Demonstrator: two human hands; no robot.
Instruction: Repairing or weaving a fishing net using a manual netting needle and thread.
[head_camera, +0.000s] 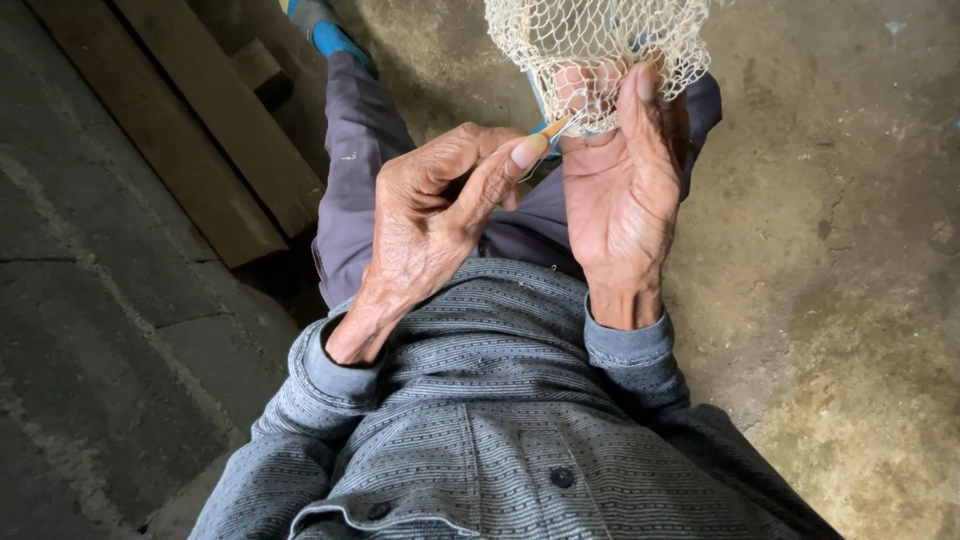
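Note:
A cream mesh net (590, 45) hangs at the top centre of the head view. My right hand (620, 190) grips its lower edge, thumb raised against the mesh, fingers partly hidden behind it. My left hand (440, 215) pinches a thin orange netting needle (556, 127) between thumb and fingers, its tip touching the net's bottom edge beside my right hand. Both hands are held over my lap, above grey trousers (365, 150) and a striped grey shirt (500, 400).
Wooden planks (200, 140) lie on the concrete floor at the upper left. A blue shoe (335, 38) shows at the top beyond my knee. Bare stained concrete (830, 250) spreads to the right.

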